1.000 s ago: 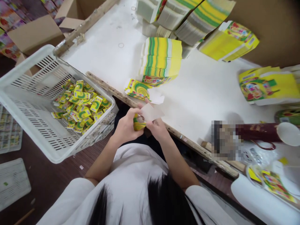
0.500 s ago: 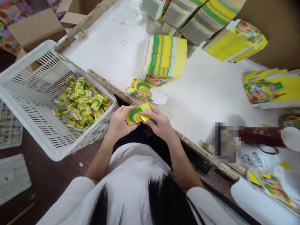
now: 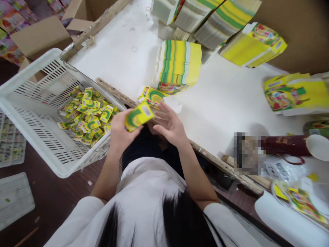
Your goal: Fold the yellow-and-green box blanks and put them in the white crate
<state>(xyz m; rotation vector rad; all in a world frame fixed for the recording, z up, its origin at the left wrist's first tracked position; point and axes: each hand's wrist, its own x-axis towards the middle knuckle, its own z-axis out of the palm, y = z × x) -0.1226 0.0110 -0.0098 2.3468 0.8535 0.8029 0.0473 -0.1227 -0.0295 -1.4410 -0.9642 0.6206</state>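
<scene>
A small yellow-and-green carton [image 3: 138, 117] is gripped in my left hand [image 3: 120, 132], slightly blurred by motion, over the gap between the basket and my lap. Just to its right, my right hand [image 3: 171, 126] is off the carton, its fingers apart and empty. Beyond my hands, a flat printed carton blank [image 3: 154, 97] lies at the table's near edge. Behind it leans a stack of carton blanks [image 3: 180, 65] with green and yellow stripes. On the left, a white plastic basket [image 3: 33, 120] holds a heap of small yellow-green cartons [image 3: 89, 113].
Wooden strips [image 3: 115, 92] edge the white table [image 3: 218, 92]. More carton stacks [image 3: 226, 24] stand at the back. At the right lie printed cartons [image 3: 295, 92] and a dark red mug [image 3: 285, 145]. An open cardboard box [image 3: 42, 34] is behind the basket.
The carton has gone left and a little upward with my left hand. My right hand has let go of it and its fingers have spread.
</scene>
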